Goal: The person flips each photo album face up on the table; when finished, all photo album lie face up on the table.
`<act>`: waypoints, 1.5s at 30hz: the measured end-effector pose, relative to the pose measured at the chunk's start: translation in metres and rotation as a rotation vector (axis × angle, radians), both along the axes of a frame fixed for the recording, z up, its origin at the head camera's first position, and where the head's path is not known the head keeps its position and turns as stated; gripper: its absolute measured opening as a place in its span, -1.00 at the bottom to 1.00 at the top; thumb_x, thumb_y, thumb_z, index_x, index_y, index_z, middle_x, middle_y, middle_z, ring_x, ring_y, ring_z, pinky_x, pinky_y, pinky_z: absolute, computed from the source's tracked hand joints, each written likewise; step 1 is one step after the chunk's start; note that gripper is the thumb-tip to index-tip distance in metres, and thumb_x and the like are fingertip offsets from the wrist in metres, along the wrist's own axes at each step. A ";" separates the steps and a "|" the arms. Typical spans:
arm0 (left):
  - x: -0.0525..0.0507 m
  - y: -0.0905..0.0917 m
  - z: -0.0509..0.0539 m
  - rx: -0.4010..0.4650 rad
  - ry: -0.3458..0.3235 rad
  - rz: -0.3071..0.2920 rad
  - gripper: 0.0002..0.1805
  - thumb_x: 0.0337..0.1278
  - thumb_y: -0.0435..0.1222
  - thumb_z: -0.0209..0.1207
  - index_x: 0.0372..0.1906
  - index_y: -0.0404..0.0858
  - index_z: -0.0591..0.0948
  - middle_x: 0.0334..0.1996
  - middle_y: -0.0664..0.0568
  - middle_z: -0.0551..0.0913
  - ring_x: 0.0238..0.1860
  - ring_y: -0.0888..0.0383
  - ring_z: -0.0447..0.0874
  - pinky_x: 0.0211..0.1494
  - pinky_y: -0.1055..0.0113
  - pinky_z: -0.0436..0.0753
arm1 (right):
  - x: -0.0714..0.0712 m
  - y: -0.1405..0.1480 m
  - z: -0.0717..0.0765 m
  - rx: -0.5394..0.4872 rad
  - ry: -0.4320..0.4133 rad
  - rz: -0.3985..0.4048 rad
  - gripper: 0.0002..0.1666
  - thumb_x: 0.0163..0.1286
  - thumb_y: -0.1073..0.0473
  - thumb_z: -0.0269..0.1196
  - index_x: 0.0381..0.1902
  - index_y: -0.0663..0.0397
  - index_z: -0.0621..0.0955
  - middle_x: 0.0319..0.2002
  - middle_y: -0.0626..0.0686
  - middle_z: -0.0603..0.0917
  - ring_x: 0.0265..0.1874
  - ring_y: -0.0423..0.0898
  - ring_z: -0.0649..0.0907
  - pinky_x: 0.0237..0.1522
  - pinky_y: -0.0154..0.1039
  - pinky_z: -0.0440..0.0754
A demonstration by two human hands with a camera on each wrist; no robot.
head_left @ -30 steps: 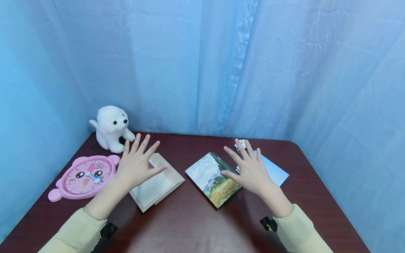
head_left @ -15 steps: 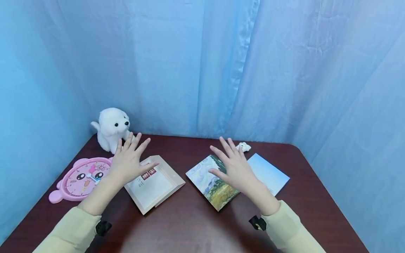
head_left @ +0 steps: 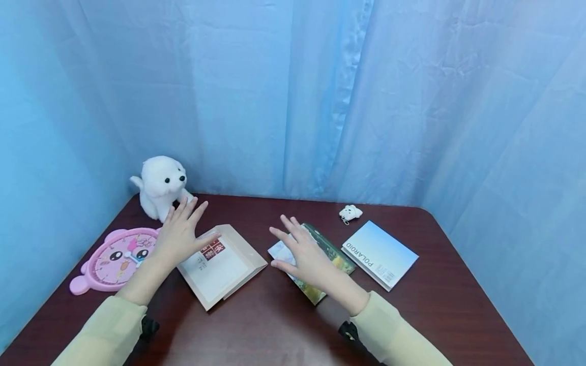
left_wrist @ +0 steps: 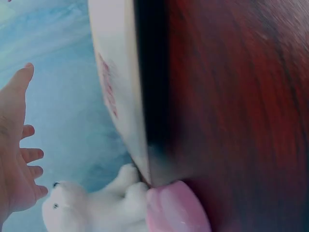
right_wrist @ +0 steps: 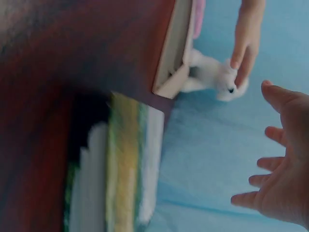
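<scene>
My left hand (head_left: 179, 238) hovers with spread fingers over the left edge of a beige book (head_left: 229, 277) that has a red label. Holding nothing, my right hand (head_left: 305, 256) hangs with spread fingers above a book with a landscape painting cover (head_left: 336, 256), hiding part of it. In the right wrist view a gap separates that hand (right_wrist: 289, 159) from the thick painted-cover book (right_wrist: 126, 159). To its right lies a white and blue book marked POLAROID (head_left: 382, 254). A pink toy clock (head_left: 107, 262) with a cartoon face lies left of my left forearm, partly covered by it.
A white plush animal (head_left: 160, 178) sits at the table's back left corner, behind my left hand. Near the back right lies a small white plush charm (head_left: 350, 213) with a clasp. The dark red table (head_left: 256, 330) is bounded by blue curtains (head_left: 238, 101).
My right hand has moved left, from between the painted-cover and POLAROID books to over the painted-cover one, uncovering the charm and the POLAROID book. My left hand has shifted slightly left.
</scene>
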State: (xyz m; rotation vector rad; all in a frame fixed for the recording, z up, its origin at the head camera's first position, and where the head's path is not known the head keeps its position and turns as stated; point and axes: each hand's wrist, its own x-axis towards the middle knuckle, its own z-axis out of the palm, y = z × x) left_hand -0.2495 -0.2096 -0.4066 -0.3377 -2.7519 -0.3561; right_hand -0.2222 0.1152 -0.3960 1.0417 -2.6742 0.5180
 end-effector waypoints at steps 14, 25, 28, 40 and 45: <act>-0.017 -0.014 -0.023 0.018 -0.143 -0.046 -0.02 -0.01 0.13 0.27 0.44 -0.27 0.17 0.39 -0.33 0.15 0.40 -0.30 0.05 0.33 -0.25 0.15 | -0.025 -0.035 -0.034 0.130 -0.132 0.248 -0.11 0.22 -0.14 0.30 0.43 -0.11 0.21 0.46 0.07 0.14 0.44 -0.01 0.13 0.37 -0.11 0.23; -0.034 -0.025 -0.042 0.095 -0.272 -0.193 0.00 -0.07 0.17 0.29 0.41 -0.26 0.22 0.30 -0.38 0.29 0.31 -0.32 0.21 0.27 -0.22 0.26 | -0.049 -0.037 -0.048 0.227 -0.311 0.372 -0.10 0.20 -0.08 0.34 0.42 -0.06 0.24 0.41 0.09 0.22 0.42 -0.02 0.19 0.37 -0.18 0.22; -0.037 -0.028 -0.044 0.133 -0.318 -0.253 -0.04 -0.05 0.13 0.30 0.40 -0.27 0.24 0.28 -0.37 0.31 0.29 -0.31 0.25 0.27 -0.20 0.28 | -0.053 -0.039 -0.050 0.249 -0.320 0.370 -0.12 0.21 -0.07 0.33 0.42 -0.08 0.23 0.39 0.03 0.26 0.38 -0.08 0.25 0.35 -0.21 0.24; -0.041 -0.029 -0.042 0.247 -0.370 -0.339 -0.09 -0.13 -0.04 0.41 0.32 -0.37 0.32 0.12 -0.29 0.53 0.10 -0.15 0.51 0.16 -0.06 0.42 | -0.069 -0.048 -0.055 0.256 -0.280 0.336 -0.32 0.31 0.02 0.26 0.35 -0.06 0.34 0.28 -0.02 0.43 0.28 -0.14 0.37 0.30 -0.30 0.30; -0.046 -0.027 -0.044 0.280 -0.417 -0.323 -0.11 -0.15 -0.07 0.43 0.30 -0.38 0.35 0.11 -0.28 0.53 0.07 -0.10 0.51 0.14 -0.03 0.44 | -0.069 -0.049 -0.054 0.267 -0.306 0.303 -0.32 0.30 0.01 0.26 0.34 -0.09 0.35 0.28 -0.05 0.43 0.28 -0.14 0.38 0.30 -0.28 0.31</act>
